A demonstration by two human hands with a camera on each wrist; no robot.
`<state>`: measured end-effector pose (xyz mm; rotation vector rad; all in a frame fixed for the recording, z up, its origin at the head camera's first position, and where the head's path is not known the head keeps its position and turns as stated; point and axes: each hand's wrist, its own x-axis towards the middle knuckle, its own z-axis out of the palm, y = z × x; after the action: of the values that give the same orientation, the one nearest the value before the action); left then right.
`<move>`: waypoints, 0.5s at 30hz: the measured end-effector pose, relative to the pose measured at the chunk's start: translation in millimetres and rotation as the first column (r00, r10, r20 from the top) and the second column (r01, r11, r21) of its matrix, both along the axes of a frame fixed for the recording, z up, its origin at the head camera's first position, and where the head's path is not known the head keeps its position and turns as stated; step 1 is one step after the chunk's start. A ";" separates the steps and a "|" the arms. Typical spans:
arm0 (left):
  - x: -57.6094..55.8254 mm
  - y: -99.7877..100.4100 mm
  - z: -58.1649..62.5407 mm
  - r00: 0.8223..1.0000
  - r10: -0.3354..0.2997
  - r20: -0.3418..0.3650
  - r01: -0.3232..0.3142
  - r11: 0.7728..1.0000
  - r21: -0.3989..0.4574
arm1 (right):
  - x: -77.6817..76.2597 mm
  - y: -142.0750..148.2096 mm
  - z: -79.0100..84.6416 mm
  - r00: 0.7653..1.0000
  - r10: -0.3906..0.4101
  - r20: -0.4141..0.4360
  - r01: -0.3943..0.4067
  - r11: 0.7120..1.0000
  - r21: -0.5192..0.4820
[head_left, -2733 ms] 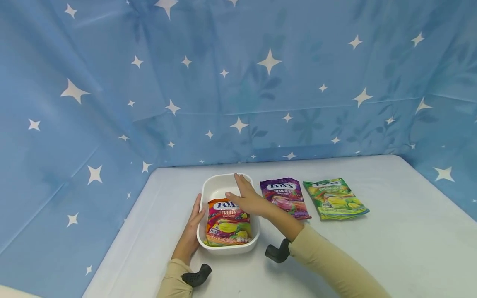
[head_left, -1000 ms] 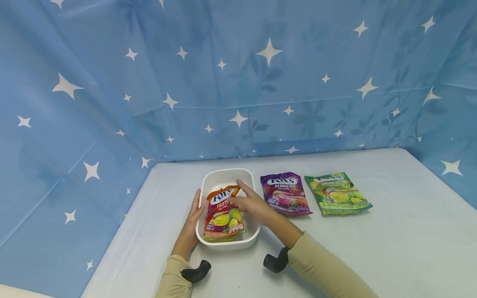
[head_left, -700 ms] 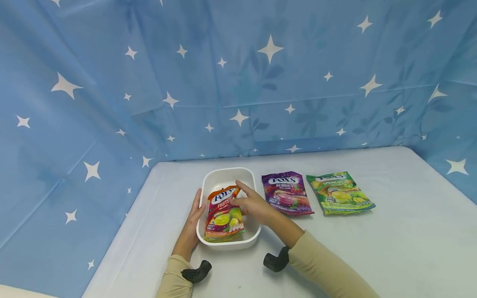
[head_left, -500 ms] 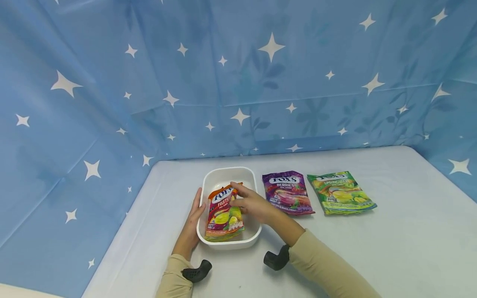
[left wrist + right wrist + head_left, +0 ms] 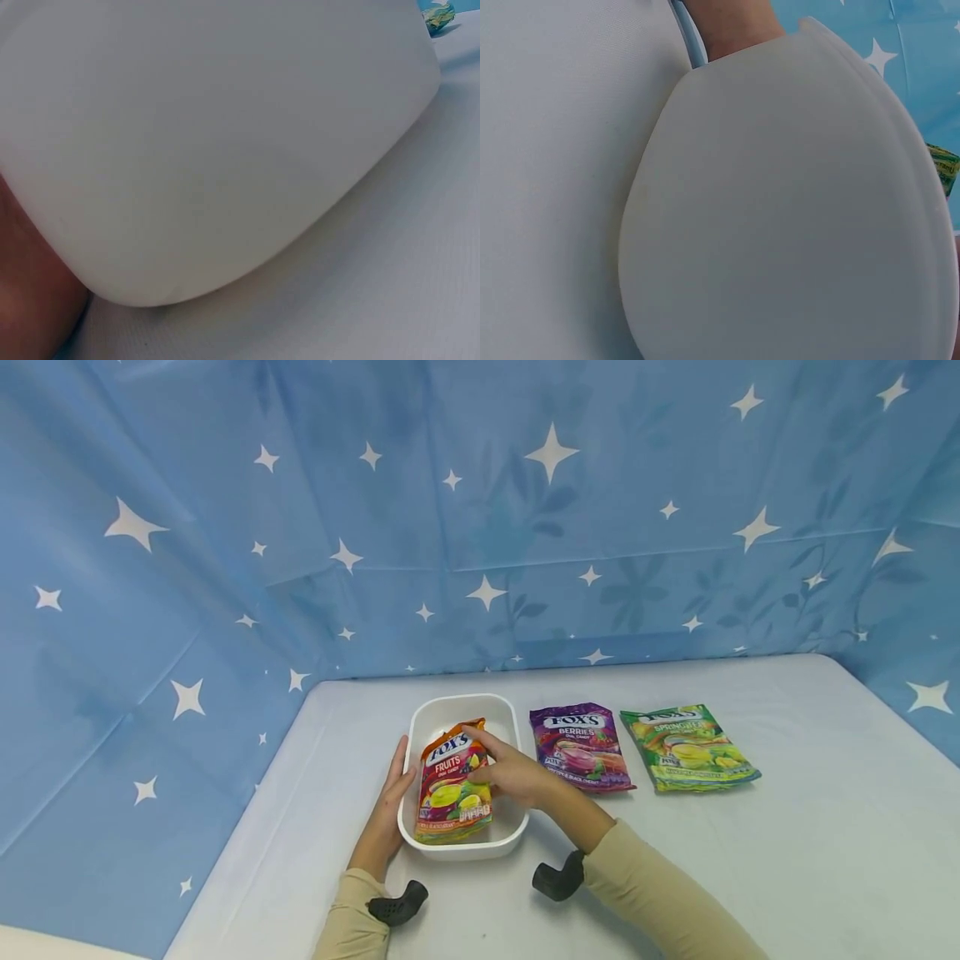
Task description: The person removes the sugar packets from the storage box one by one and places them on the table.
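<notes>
A red and orange Fox's Fruits candy bag (image 5: 447, 806) lies slightly tilted inside a white tub (image 5: 510, 842). My right hand (image 5: 513, 772) reaches over the tub's right rim and grips the bag's right edge, thumb on its front; some fingers are hidden. Along the tub's outer left side rests my left hand (image 5: 388, 797), its fingers straight and pointing away from me, the thumb by the rim. The tub's white wall (image 5: 225, 150) fills most of the left wrist view, and its side (image 5: 780, 195) covers the right wrist view, so neither hand's fingertips show clearly there.
Right of the tub, a purple Fox's Berries candy bag (image 5: 579, 752) lies flat on the white-covered table (image 5: 817, 843). Beyond it is a green candy bag (image 5: 688, 750). A blue curtain (image 5: 405, 510) with white stars hangs behind the table.
My right hand, spread over the tub at first, now grips the candy bag's right edge. The bag has tilted and its right edge has shifted left. My left hand stays at the tub's side.
</notes>
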<state>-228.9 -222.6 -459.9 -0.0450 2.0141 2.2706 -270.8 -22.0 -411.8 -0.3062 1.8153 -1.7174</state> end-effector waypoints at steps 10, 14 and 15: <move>0.3 -0.7 1.9 1.000 -0.007 0.001 0.007 1.000 -0.018 | 2.4 -0.8 0.3 0.998 -0.058 -0.029 0.058 0.998 -0.006; 3.2 -1.8 1.5 1.000 -0.009 0.006 0.009 1.000 -0.018 | 4.4 -1.8 -1.3 0.996 -0.090 -0.020 0.090 0.996 -0.010; 3.1 -1.4 1.7 1.000 -0.016 0.001 0.016 1.000 -0.012 | 4.8 -1.2 -1.0 0.995 -0.103 -0.019 0.102 0.995 -0.017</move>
<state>-225.7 -224.0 -458.2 -0.0313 2.0199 2.2493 -266.0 -23.1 -412.7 -0.2408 1.8609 -1.8057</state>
